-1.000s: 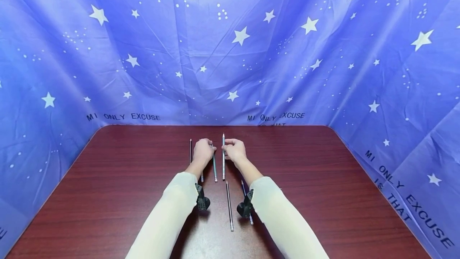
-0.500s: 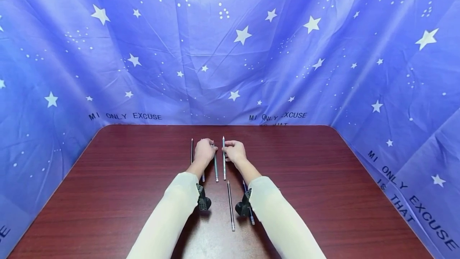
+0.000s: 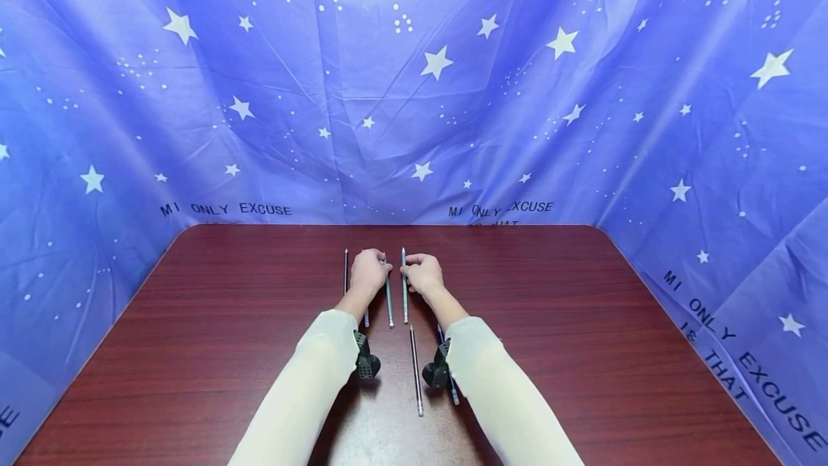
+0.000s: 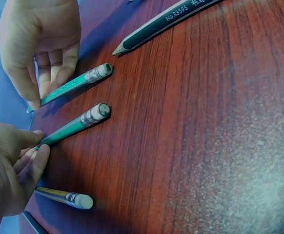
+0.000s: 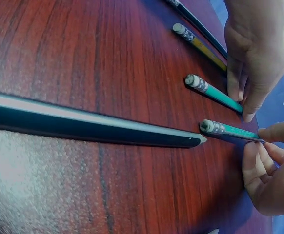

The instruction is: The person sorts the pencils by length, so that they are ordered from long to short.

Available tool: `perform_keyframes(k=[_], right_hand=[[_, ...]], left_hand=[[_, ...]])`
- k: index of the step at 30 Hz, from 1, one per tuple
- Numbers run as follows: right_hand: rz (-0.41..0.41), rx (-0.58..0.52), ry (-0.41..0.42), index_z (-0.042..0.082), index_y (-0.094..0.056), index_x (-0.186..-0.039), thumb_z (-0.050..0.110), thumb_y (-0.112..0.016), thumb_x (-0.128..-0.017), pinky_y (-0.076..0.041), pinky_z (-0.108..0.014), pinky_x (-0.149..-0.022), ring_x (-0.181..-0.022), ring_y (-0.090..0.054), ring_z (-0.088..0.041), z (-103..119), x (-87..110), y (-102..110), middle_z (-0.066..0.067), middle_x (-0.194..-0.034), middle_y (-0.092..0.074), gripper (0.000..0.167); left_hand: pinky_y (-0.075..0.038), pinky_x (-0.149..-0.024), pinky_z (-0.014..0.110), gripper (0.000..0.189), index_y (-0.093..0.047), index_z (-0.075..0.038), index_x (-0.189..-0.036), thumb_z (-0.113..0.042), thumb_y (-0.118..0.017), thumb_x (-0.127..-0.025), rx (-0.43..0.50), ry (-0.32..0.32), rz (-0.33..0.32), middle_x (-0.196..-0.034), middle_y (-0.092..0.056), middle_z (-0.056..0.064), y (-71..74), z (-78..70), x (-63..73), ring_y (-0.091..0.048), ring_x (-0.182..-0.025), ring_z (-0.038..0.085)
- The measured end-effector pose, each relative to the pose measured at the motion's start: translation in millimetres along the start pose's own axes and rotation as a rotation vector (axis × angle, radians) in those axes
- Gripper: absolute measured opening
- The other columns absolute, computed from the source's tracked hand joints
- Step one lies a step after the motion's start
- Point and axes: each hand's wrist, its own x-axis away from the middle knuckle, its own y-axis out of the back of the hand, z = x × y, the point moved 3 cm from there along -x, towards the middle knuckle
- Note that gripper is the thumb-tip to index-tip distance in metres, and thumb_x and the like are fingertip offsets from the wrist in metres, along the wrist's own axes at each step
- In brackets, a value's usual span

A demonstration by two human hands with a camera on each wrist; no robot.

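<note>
At the far middle of the table my left hand (image 3: 369, 270) pinches a green pencil (image 3: 389, 306) between thumb and finger. To its right, my right hand (image 3: 423, 273) pinches a second green pencil (image 3: 405, 300), roughly parallel to the first with a gap between them. Both eraser ends point toward me, as the left wrist view shows on the left-hand pencil (image 4: 76, 125) and the right-hand pencil (image 4: 78, 85). A yellow-striped pencil (image 5: 200, 46) lies beside my left hand, partly hidden by it. Farther left is a dark pencil (image 3: 346, 272).
Nearer to me a black pencil (image 3: 416, 372) lies on the reddish-brown table (image 3: 194, 351), its sharpened tip pointing away. A dark blue pencil (image 3: 455, 393) is partly covered by my right wrist and its camera. A blue starry cloth (image 3: 369, 92) hangs behind the table.
The green pencil in my right hand has shifted slightly toward me. My left hand and its pencil stay nearly in place. The head view has shifted a little.
</note>
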Motion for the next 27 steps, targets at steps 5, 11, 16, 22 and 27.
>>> perform_keyframes(k=[5,11,16,22,27], right_hand=[[-0.014,0.068,0.007,0.006,-0.068,-0.107,0.008,-0.064,-0.085,-0.049,-0.02,-0.043,-0.051,-0.053,-0.01,0.8,0.3,-1.4,-0.009,-0.08,-0.069,0.022],[-0.018,0.123,0.017,0.008,-0.069,-0.105,0.01,-0.065,-0.085,-0.046,-0.019,-0.042,-0.051,-0.052,-0.01,1.8,2.2,-2.7,-0.012,-0.091,-0.069,0.021],[-0.025,0.172,0.03,0.009,-0.07,-0.105,0.012,-0.066,-0.084,-0.044,-0.018,-0.043,-0.048,-0.05,-0.008,1.8,4.3,-3.3,-0.01,-0.089,-0.07,0.021],[-0.039,0.206,0.056,0.009,-0.071,-0.103,0.013,-0.067,-0.083,-0.043,-0.019,-0.047,-0.047,-0.051,-0.008,2.6,6.1,-3.2,-0.008,-0.084,-0.07,0.021],[-0.045,0.219,0.047,0.011,-0.071,-0.103,0.015,-0.067,-0.084,-0.046,-0.02,-0.051,-0.05,-0.053,-0.008,1.9,5.3,-4.3,-0.008,-0.086,-0.071,0.02]], left_hand=[[-0.052,-0.085,0.038,0.022,-0.067,-0.004,-0.104,-0.017,-0.066,-0.086,-0.007,-0.012,-0.003,-0.107,-0.069,0.009,0.6,-0.7,0.9,-0.064,-0.099,0.025],[-0.052,-0.085,0.038,0.022,-0.067,-0.004,-0.104,-0.016,-0.065,-0.086,0.003,-0.01,0.002,-0.108,-0.069,0.009,0.1,-0.5,1.2,-0.063,-0.1,0.025],[-0.052,-0.086,0.038,0.022,-0.068,-0.004,-0.103,-0.017,-0.066,-0.086,-0.016,-0.023,-0.004,-0.107,-0.069,0.009,-1.8,0.2,-0.5,-0.064,-0.1,0.024],[-0.052,-0.086,0.038,0.023,-0.068,-0.004,-0.104,-0.017,-0.066,-0.086,-0.011,-0.013,0.001,-0.108,-0.069,0.009,-2.9,0.5,-1.8,-0.063,-0.101,0.024],[-0.052,-0.087,0.038,0.023,-0.067,-0.005,-0.105,-0.018,-0.066,-0.086,-0.011,-0.008,-0.001,-0.109,-0.069,0.009,-3.0,0.4,-1.9,-0.063,-0.102,0.025]])
